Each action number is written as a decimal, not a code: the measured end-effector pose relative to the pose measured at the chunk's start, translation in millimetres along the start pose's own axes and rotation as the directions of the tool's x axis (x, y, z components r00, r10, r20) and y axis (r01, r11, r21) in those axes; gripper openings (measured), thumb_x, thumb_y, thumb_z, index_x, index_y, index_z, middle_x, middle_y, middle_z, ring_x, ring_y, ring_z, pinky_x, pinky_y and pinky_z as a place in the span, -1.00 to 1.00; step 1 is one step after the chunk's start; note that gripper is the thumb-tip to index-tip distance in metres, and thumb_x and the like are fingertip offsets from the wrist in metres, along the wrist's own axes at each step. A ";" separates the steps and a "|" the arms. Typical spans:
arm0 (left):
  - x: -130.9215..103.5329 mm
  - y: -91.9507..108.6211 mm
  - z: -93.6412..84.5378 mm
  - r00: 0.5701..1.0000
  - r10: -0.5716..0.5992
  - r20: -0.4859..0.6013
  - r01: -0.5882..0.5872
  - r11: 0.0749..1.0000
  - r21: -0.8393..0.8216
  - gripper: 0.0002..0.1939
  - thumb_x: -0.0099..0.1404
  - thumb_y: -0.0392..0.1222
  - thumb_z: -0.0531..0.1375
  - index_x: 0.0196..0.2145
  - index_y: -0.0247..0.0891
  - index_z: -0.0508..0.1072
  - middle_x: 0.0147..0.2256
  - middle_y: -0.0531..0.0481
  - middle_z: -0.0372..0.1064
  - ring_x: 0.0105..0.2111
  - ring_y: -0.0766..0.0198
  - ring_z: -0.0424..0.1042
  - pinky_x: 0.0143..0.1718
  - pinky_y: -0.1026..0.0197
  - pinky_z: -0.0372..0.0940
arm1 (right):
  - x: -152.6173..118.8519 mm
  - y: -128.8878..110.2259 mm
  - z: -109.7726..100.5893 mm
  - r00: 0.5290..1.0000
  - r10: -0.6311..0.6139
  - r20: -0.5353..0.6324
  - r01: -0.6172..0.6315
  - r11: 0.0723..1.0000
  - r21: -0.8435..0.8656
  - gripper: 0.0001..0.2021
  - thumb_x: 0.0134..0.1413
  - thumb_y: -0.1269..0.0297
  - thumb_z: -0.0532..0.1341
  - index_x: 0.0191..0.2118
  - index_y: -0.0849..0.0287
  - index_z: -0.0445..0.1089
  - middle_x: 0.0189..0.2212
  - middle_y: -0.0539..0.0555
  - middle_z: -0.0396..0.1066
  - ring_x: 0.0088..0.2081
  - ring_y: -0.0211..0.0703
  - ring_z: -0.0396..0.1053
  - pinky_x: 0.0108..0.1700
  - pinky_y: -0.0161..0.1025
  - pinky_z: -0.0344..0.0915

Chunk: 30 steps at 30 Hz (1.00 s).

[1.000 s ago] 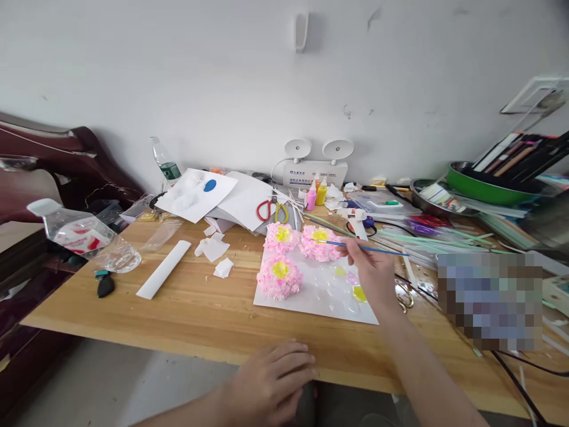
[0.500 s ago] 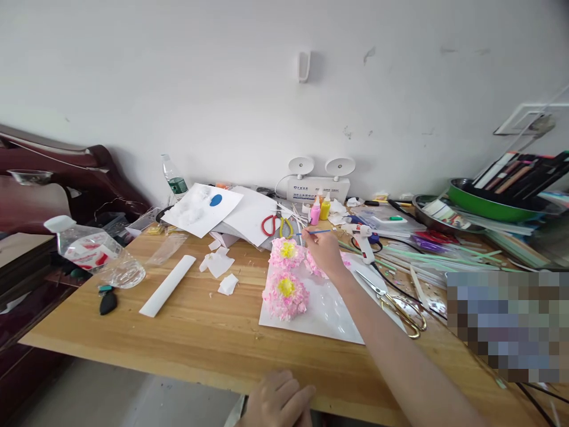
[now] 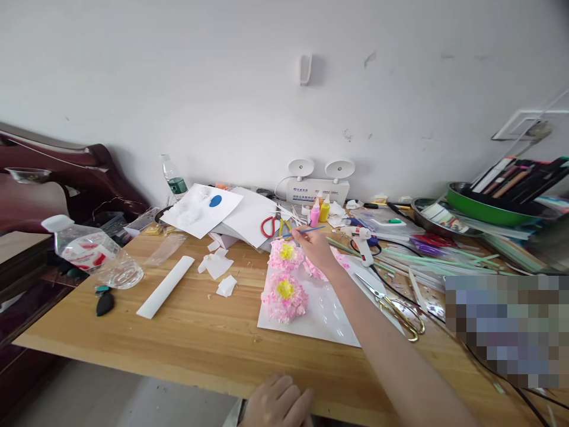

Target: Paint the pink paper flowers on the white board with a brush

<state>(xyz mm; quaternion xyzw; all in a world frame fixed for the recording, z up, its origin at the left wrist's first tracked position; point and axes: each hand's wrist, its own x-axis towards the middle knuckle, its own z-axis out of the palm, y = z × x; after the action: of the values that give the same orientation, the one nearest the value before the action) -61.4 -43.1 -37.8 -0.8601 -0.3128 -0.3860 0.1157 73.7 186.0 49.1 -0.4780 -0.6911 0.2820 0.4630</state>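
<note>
My right hand pinches a thin blue paintbrush over the far part of a white sheet. Fluffy pink flowers with yellow centres lie on that sheet: a front flower, a back flower just left of my wrist, and a third flower partly hidden behind my hand. My left hand rests at the table's front edge, its fingers curled in and nothing visible in them. Pink paint and yellow paint bottles stand beyond the brush.
Gold-handled scissors and a white glue gun lie to the right. Red-and-yellow-handled pliers are behind the flowers. Leftward are a rolled white paper, paper scraps and a tilted plastic bottle.
My right hand has shifted slightly left with the brush, toward the back flower. The left hand stays at the table edge, and the view has moved a little.
</note>
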 end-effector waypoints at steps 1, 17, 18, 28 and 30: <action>0.1 0.0 0.4 1.000 -0.003 -0.003 0.003 1.000 0.008 -0.87 0.13 -0.45 0.06 -0.36 -0.35 0.35 -0.68 0.09 0.18 -0.66 0.39 0.16 -0.61 0.30 0.14 | 2.3 -1.4 2.7 1.000 -0.008 0.026 0.008 1.000 -0.007 -0.73 0.09 0.14 0.07 -0.35 0.16 0.45 -0.44 0.04 0.50 -0.38 -0.15 0.42 -0.29 -0.26 0.26; 0.0 -0.9 1.8 1.000 0.028 0.013 -0.029 0.997 0.073 -0.90 0.16 -0.42 0.05 -0.39 -0.35 0.35 -0.70 0.11 0.15 -0.68 0.38 0.15 -0.63 0.28 0.08 | 15.3 -7.1 15.3 0.999 -0.016 0.049 0.022 0.993 -0.120 -0.78 0.08 0.25 0.09 -0.49 0.13 0.41 -0.52 0.04 0.47 -0.36 -0.12 0.42 -0.26 -0.26 0.22; -0.2 -0.8 2.1 1.000 0.023 0.010 -0.024 0.997 0.073 -0.89 0.16 -0.43 0.04 -0.40 -0.35 0.34 -0.70 0.11 0.15 -0.69 0.38 0.15 -0.63 0.28 0.08 | 15.7 -6.6 15.0 0.999 -0.017 0.042 0.022 0.992 -0.124 -0.77 0.09 0.25 0.09 -0.49 0.13 0.41 -0.51 0.05 0.47 -0.35 -0.12 0.42 -0.25 -0.25 0.22; 1.1 -1.2 1.2 1.000 0.026 0.012 -0.027 0.997 0.078 -0.84 0.18 -0.44 -0.01 -0.36 -0.36 0.35 -0.68 0.10 0.21 -0.68 0.36 0.19 -0.63 0.28 0.11 | 15.8 -0.5 -3.9 0.998 -0.004 -0.070 -0.005 0.991 -0.134 -0.76 0.10 0.20 0.07 -0.40 0.17 0.44 -0.45 0.09 0.49 -0.36 -0.09 0.42 -0.25 -0.21 0.23; 0.4 -1.3 1.1 0.999 0.039 0.004 -0.039 0.996 0.074 -0.83 0.17 -0.45 -0.01 -0.36 -0.36 0.35 -0.67 0.09 0.23 -0.67 0.37 0.20 -0.62 0.29 0.13 | 12.7 1.3 -20.4 0.991 0.017 -0.130 -0.034 0.991 -0.130 -0.71 0.11 0.14 0.05 -0.36 0.18 0.45 -0.41 0.11 0.50 -0.33 -0.07 0.42 -0.23 -0.19 0.24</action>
<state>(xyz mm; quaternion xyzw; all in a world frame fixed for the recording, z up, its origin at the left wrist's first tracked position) -61.4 -41.4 -38.3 -0.8618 -0.3101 -0.3706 0.1547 91.3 197.2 61.2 -0.5335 -0.6708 0.2102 0.4705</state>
